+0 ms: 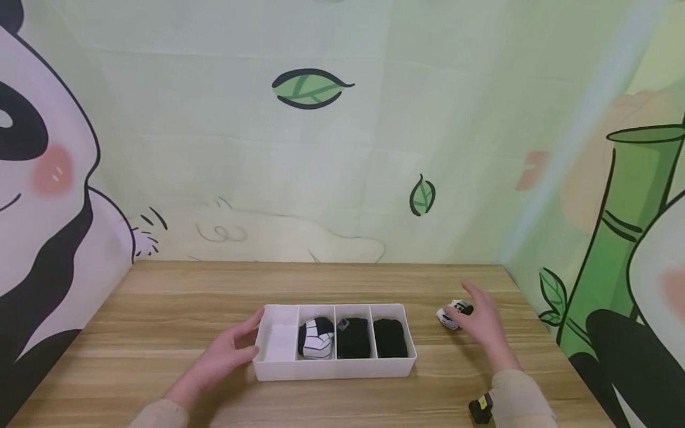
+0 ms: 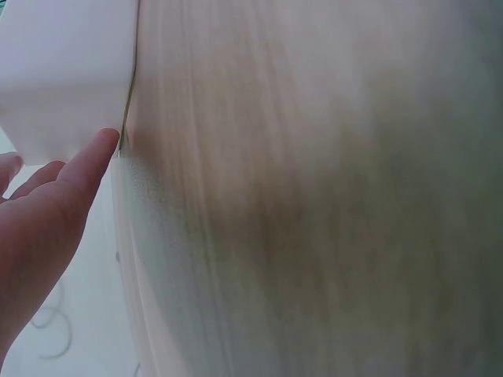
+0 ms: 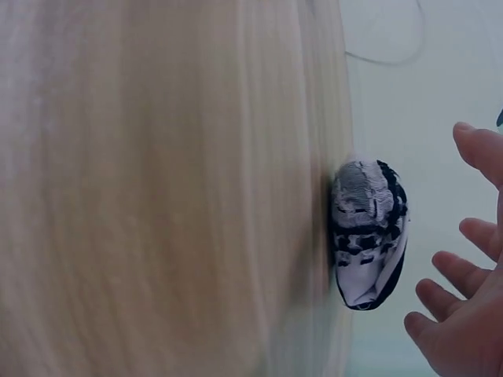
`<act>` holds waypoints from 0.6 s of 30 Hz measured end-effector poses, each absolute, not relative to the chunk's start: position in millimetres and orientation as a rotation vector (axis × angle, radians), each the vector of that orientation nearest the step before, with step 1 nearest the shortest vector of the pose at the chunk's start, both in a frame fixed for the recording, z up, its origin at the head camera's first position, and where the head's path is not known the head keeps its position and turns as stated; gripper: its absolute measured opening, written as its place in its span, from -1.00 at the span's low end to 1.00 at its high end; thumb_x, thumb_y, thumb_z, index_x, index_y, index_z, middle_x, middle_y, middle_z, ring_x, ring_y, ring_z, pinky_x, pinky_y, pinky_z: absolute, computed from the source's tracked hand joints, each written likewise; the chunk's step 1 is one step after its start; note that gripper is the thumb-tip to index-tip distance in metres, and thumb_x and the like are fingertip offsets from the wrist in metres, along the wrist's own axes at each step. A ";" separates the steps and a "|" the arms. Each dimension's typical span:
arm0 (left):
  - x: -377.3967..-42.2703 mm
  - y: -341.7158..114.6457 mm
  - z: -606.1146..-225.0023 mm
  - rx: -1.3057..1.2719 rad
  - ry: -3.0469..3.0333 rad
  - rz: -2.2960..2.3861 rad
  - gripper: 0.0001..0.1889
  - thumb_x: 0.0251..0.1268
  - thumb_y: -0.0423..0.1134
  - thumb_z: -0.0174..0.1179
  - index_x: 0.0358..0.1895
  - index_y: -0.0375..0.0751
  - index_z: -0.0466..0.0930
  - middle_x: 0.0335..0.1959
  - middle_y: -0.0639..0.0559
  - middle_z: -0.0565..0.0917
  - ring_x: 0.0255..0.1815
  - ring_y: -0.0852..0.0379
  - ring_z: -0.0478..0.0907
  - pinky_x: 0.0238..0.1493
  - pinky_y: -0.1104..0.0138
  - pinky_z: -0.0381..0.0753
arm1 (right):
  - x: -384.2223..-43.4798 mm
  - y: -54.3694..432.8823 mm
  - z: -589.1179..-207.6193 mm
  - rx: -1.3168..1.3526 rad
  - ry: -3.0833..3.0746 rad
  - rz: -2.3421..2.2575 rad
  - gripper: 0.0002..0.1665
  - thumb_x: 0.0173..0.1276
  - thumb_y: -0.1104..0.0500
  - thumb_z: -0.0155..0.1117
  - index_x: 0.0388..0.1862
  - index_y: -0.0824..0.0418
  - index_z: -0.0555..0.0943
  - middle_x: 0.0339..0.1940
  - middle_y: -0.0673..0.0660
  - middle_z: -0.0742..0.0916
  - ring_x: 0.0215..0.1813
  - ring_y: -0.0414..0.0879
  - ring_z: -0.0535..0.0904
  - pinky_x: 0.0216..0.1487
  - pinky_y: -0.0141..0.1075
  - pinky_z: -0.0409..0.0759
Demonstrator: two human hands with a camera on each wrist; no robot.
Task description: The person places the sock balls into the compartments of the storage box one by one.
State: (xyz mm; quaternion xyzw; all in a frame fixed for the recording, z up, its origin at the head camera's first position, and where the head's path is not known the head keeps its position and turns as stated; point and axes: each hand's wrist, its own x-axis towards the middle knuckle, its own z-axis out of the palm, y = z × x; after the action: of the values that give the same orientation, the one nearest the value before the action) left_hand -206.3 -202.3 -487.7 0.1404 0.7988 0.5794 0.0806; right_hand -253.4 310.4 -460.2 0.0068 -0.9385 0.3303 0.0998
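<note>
A white box with four compartments (image 1: 334, 370) stands on the wooden table. Its second compartment from the left holds a folded black-and-white sock (image 1: 318, 339), its third a black sock with a grey mark (image 1: 354, 339), and its rightmost a plain black sock (image 1: 390, 339). The leftmost shows bare white floor. My left hand (image 1: 233, 348) touches the box's left end with extended fingers, also seen as a hand (image 2: 47, 216) against the white wall. To the right lies a rolled black-and-white sock (image 3: 365, 236). Over it hovers my right hand (image 1: 483, 318), fingers spread, holding nothing.
A small black device with a yellow label (image 1: 481, 409) shows at the right sleeve. Behind the wooden table (image 1: 214, 285) hangs a printed backdrop (image 1: 214, 148) with a panda, leaves and bamboo.
</note>
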 end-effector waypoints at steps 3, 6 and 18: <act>-206.5 -202.1 -487.0 0.428 2.398 1.725 -0.21 0.26 -0.38 0.22 0.55 -0.23 0.09 0.45 -0.38 0.24 0.42 -0.29 0.26 0.31 0.14 0.31 | -253.8 310.3 -464.0 -0.024 -2.810 0.995 -0.01 0.28 0.02 0.40 0.49 0.45 0.16 0.45 0.53 0.26 0.45 0.44 0.10 0.42 0.25 0.06; -206.2 -202.4 -486.5 0.426 2.407 1.713 -0.21 0.27 -0.37 0.22 0.55 -0.23 0.08 0.46 -0.38 0.24 0.42 -0.29 0.27 0.32 0.05 0.28 | -254.1 309.7 -467.4 -0.060 -2.844 0.999 0.03 0.26 -0.01 0.42 0.50 0.45 0.14 0.46 0.53 0.24 0.46 0.43 0.08 0.42 0.24 0.06; -205.9 -202.4 -486.4 0.432 2.381 1.736 -0.21 0.27 -0.37 0.21 0.56 -0.23 0.08 0.48 -0.36 0.20 0.43 -0.30 0.24 0.36 -0.07 0.21 | -255.7 310.4 -477.1 -0.192 -2.915 1.087 0.20 0.24 -0.09 0.42 0.56 0.45 -0.05 0.49 0.57 0.10 0.47 0.47 0.03 0.40 0.29 0.07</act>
State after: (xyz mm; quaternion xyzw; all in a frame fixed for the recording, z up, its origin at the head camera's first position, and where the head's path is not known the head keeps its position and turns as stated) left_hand -205.9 -202.4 -486.4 0.1446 0.7968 0.5810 0.0814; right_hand -255.7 310.4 -477.1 -0.0618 -0.9351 0.3487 0.0123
